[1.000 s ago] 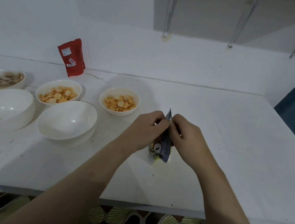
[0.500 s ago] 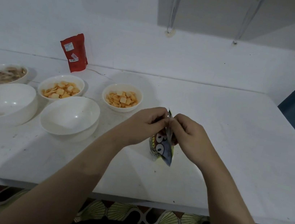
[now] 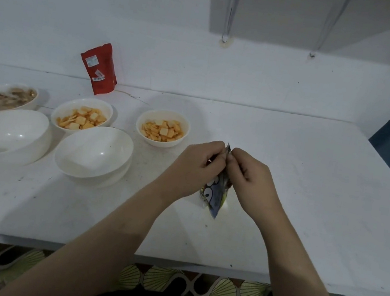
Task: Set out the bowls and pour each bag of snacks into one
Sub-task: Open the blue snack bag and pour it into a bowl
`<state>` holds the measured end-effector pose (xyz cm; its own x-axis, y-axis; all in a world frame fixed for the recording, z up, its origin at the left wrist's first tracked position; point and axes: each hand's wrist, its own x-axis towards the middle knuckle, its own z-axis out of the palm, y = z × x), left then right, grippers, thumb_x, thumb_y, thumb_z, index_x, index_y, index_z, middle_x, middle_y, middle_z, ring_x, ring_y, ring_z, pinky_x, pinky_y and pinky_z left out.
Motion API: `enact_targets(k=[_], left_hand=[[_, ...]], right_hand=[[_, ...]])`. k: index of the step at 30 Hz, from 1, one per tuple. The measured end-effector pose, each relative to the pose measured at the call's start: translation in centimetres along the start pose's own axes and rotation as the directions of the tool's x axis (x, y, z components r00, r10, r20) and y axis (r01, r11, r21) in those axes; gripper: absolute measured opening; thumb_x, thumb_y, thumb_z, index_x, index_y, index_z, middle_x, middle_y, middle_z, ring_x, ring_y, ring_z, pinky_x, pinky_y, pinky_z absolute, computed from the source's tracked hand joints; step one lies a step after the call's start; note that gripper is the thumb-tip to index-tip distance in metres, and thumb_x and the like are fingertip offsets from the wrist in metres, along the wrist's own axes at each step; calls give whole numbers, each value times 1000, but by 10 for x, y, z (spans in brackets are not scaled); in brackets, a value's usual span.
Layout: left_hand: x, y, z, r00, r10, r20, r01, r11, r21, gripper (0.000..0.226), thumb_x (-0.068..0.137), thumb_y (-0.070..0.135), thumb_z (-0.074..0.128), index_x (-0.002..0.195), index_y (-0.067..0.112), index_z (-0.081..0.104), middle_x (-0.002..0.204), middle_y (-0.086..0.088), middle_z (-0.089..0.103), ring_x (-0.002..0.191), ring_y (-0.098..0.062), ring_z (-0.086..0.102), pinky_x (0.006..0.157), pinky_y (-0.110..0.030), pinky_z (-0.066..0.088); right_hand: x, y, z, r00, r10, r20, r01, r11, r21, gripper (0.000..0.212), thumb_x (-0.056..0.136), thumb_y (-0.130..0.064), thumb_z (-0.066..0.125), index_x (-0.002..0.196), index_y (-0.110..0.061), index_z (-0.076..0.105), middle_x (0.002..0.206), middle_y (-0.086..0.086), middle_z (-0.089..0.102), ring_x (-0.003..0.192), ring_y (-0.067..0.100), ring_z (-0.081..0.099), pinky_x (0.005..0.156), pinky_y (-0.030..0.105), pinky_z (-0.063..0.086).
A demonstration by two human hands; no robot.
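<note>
While both hands, left [image 3: 199,163] and right [image 3: 248,173], pinch the top edge of the bag [image 3: 214,195] standing upright on the surface [image 3: 308,189], the nearest empty bowl [image 3: 93,151] lies to their left, nearer the left hand.

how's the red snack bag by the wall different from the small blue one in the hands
The red foil snack bag stands untouched, leaning against the wall; the small blue cartoon-printed snack bag is pinched at its top edge by the left hand and right hand. The red one looks larger and plain apart from white labels; the blue one shows cartoon eyes. Neither looks opened yet.
</note>
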<state>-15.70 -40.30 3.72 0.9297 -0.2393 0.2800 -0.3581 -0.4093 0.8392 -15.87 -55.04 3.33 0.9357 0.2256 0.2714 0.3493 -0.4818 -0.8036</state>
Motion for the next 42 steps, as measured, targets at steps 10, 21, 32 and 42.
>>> enact_targets(k=[10,21,32,42], left_hand=[[0,2,1,998,31,-53,-26,995,97,27,96,11,49,72,-1,42,58,5,38,53,-7,33,50,-19,29],[8,15,-6,971,-226,77,205,956,211,18,86,23,58,90,6,54,92,-8,64,77,-21,62,63,-30,45],[8,19,-5,893,-448,52,394,832,389,20,88,32,54,83,16,44,79,2,53,67,-10,47,55,-26,33],[11,3,-12,869,-492,55,476,860,184,16,92,18,34,103,11,44,112,-12,44,97,-31,58,79,-49,59]], right_hand=[[2,3,-4,998,39,-56,-41,999,-25,28,94,-9,50,69,-2,40,61,16,43,58,15,40,52,27,29],[9,0,-11,999,40,-30,-44,989,-143,29,97,-14,48,71,-1,42,66,19,49,60,21,41,54,35,36],[6,-4,-6,989,28,-145,-56,980,-192,21,89,-10,51,73,3,48,68,17,58,58,16,38,52,32,31],[4,-2,-3,982,56,-181,-89,980,-177,21,92,-11,48,73,-3,49,67,14,57,58,16,38,49,23,30]])
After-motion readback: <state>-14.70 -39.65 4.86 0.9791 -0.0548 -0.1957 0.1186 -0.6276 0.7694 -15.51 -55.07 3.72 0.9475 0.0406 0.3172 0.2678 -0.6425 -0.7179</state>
